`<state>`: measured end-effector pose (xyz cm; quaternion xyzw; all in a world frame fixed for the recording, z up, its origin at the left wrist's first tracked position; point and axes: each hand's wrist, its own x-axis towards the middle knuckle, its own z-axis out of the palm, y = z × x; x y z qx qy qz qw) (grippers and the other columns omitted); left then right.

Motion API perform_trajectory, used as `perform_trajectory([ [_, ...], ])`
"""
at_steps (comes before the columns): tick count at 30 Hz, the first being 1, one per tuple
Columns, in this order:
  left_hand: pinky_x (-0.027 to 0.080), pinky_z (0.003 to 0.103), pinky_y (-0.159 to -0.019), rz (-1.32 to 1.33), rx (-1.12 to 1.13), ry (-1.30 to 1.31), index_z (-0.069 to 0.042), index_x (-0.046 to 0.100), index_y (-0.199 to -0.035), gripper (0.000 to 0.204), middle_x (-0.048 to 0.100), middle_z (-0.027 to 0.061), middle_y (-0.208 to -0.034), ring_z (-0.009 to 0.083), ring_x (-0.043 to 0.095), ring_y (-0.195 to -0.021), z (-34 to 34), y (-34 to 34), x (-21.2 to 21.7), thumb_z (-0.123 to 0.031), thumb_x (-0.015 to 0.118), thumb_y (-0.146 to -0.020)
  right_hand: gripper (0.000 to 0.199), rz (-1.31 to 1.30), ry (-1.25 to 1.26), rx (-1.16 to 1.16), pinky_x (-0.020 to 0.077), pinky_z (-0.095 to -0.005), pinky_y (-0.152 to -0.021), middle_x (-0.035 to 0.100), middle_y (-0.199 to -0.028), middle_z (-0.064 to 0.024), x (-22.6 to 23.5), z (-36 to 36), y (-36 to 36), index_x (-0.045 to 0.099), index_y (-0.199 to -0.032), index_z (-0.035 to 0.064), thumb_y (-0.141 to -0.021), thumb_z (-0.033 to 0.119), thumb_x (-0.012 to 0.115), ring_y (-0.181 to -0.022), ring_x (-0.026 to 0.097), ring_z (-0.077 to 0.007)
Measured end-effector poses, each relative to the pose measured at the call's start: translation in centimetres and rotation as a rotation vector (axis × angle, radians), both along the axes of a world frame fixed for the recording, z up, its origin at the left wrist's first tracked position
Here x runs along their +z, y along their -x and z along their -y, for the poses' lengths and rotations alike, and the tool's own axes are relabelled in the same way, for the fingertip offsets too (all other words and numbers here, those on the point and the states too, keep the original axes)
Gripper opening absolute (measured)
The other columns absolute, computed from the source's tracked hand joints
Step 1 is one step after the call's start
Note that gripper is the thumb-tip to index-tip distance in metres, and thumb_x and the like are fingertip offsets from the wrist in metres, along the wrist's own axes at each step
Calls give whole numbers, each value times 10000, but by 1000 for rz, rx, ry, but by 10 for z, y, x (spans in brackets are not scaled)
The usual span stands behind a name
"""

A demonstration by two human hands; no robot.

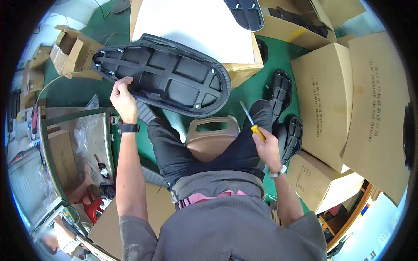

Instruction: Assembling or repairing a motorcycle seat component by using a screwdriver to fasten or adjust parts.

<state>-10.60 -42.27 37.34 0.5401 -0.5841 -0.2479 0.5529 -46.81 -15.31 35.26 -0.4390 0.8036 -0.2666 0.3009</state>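
Clamped on the black seat base (167, 76), left hand (123, 99) reaches forward (underside up); right hand (266, 145) grips a screwdriver (251, 122).

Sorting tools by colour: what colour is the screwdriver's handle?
Yellow, on the screwdriver in the right hand; head view.

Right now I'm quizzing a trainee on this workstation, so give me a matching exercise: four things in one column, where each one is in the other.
Things:
1. upturned black seat
2. yellow-handled screwdriver
3. brown plastic stool
4. black wristwatch

Places:
A. between the knees
B. in the right hand
C. on the left wrist
D. gripped at its edge by the left hand

Pairs: 1-D, 2-B, 3-A, 4-C
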Motion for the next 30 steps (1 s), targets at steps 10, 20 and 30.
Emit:
perform_trajectory([
  [10, 372, 490, -1111, 1052, -611, 70, -49, 678, -1082, 290, 629, 127, -1157, 322, 536, -1239, -78, 77, 75, -204, 696, -837, 422, -113, 451, -17, 539, -437, -873, 651, -1134, -213, 36, 101, -8, 588, -1277, 1, -893, 134, 704, -1004, 666, -404],
  [20, 415, 407, -883, 1015, -863, -87, -75, 661, -868, 102, 598, 76, -897, 279, 562, -939, -63, 85, 54, -177, 657, -870, 437, -289, 439, 364, 500, -462, -956, 639, -1183, -199, -9, 250, 16, 612, -1287, -1, -868, 88, 699, -1089, 609, -402],
  [30, 416, 410, -852, 970, -847, -80, -70, 656, -864, 115, 601, 81, -871, 283, 563, -911, -60, 81, 48, -183, 654, -887, 196, -41, 628, 570, 478, -431, -882, 647, -992, -129, 20, 136, -88, 677, -968, 21, -843, 158, 741, -971, 604, -313],
])
